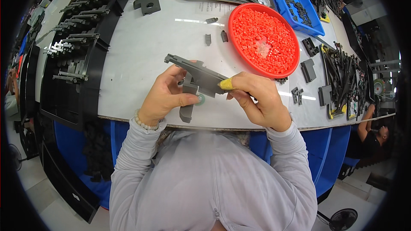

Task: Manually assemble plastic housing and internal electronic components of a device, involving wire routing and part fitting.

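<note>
Above the near edge of the table, both hands hold a dark grey plastic part (pixel 205 80) with a long narrow bar along its top and a leg bent downward. My left hand (pixel 165 92), with a beaded bracelet at the wrist, is closed round its left side, thumb across the front. My right hand (pixel 257 98) pinches its right end; yellow tape wraps the index finger. A small round greenish piece (pixel 200 99) shows by the left thumb; whether it is joined to the part I cannot tell. Beyond the hands lie a few small grey pieces (pixel 208 39).
A red round tray (pixel 230 30) full of small red pieces stands at the right, with a blue bin (pixel 314 31) behind it. Black racks (pixel 98 55) of grey parts line the left. Dark parts (pixel 342 75) are heaped at far right. Another person (pixel 372 139) sits beyond.
</note>
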Demonstrator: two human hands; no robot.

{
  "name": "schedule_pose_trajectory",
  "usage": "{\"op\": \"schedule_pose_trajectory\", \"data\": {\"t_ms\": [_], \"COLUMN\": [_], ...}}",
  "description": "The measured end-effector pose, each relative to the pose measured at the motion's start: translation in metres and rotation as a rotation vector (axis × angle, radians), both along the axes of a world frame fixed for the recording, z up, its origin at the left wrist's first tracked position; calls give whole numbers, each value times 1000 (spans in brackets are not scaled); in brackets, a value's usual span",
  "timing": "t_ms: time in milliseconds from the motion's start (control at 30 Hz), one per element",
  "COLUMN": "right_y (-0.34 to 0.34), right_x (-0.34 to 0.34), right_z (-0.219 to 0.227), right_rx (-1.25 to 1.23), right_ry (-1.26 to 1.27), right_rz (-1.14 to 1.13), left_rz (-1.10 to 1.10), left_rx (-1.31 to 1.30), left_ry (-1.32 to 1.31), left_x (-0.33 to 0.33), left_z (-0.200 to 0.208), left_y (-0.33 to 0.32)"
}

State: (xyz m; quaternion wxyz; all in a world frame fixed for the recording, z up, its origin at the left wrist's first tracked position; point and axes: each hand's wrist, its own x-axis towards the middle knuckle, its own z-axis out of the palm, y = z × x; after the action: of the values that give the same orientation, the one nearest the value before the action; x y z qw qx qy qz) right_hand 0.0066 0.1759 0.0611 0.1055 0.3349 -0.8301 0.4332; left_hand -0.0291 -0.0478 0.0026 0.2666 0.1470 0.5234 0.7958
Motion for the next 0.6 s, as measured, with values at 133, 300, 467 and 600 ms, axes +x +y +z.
{"op": "schedule_pose_trajectory", "data": {"t_ms": [133,300,467,600], "right_y": [-2,-4,-1,-4], "right_x": [4,3,1,0], "right_z": [-4,0,-6,1], "right_rx": [-26,28,25,-89], "right_ry": [-1,-19,0,-110], "right_rz": [-113,-61,-14,29], "left_rz": [-33,-19,-95,-83], "left_rx": [-65,-204,-400,-516], "left_ry": [43,205,501,764], "left_x": [1,5,3,3], "left_z": [2,1,10,7], "left_y": [0,3,7,14]}}
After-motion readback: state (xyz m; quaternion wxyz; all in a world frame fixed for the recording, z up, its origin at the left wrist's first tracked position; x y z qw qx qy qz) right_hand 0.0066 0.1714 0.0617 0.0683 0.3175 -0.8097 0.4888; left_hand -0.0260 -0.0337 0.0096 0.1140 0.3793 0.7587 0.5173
